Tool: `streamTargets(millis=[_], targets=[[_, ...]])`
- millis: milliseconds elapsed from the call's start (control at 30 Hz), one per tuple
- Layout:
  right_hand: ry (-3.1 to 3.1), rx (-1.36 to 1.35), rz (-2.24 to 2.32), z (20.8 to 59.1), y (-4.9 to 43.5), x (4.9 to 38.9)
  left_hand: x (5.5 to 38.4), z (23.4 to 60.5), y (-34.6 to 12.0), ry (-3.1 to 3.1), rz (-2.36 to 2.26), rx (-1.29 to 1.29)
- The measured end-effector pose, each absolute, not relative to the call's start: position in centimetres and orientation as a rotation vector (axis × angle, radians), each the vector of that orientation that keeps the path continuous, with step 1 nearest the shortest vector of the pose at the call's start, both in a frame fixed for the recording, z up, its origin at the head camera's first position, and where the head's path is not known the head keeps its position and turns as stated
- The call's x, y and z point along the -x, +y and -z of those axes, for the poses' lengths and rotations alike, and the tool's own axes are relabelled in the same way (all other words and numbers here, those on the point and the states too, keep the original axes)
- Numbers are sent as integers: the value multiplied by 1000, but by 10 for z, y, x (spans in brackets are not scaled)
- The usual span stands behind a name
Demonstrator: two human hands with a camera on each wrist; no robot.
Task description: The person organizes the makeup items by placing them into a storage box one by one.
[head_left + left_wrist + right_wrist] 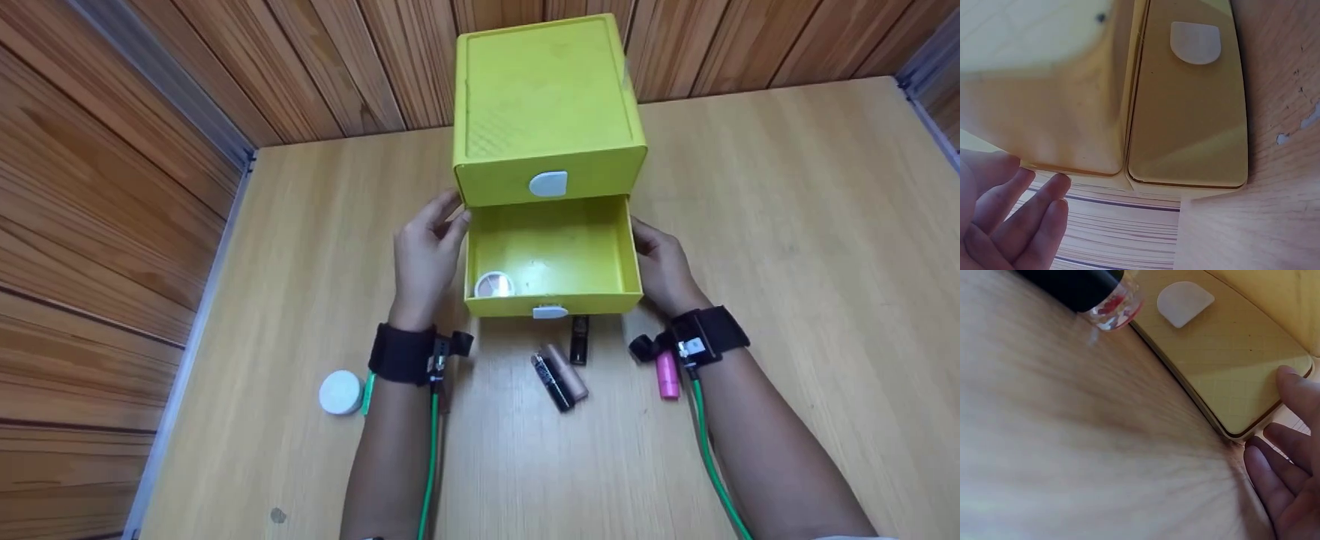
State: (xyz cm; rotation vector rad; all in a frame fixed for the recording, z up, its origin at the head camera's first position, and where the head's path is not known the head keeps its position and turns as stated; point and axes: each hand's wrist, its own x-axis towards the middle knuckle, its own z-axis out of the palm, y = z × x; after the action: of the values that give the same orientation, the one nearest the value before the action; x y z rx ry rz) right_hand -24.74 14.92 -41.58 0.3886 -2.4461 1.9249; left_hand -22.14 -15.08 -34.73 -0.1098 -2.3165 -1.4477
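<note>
A yellow drawer box (551, 90) stands at the back of the table, its upper drawer shut. Below, a drawer (570, 247) is pulled out, with a small round clear-lidded case (494, 284) in its front left corner. A lowest drawer front (1190, 124) with a white pull sits flush in the left wrist view. My left hand (426, 255) is at the box's left side, fingertips along the pulled-out drawer's edge. On the other side, my right hand (664, 266) has its thumb (1292, 382) on the lowest front's corner and its fingers (1269, 472) beside the box.
Before the box lie a black tube (579, 341), a mauve tube (566, 373) and a patterned black tube (552, 384). A pink tube (667, 376) is under the right wrist. A white round jar (340, 392) and a green item (367, 394) lie by the left forearm. Wooden panels (315, 67) rise behind.
</note>
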Motion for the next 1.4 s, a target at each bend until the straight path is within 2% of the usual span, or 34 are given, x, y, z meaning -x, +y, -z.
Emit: streamTargets(millis=[600,867,1133,1400], targets=[[-2479,-482,-1949,425,143,280,212,333,-177,-2381,1333,57],[-2543,-391,-1866,439,163,292,203,317,-189,-2414,1185,195],[-2520,-299,-1826,439,185,287,185,328,-203,-2489,1042,362],[-2484,-317,-1890,442,177,290,164,347,-226,-2565,883,400]])
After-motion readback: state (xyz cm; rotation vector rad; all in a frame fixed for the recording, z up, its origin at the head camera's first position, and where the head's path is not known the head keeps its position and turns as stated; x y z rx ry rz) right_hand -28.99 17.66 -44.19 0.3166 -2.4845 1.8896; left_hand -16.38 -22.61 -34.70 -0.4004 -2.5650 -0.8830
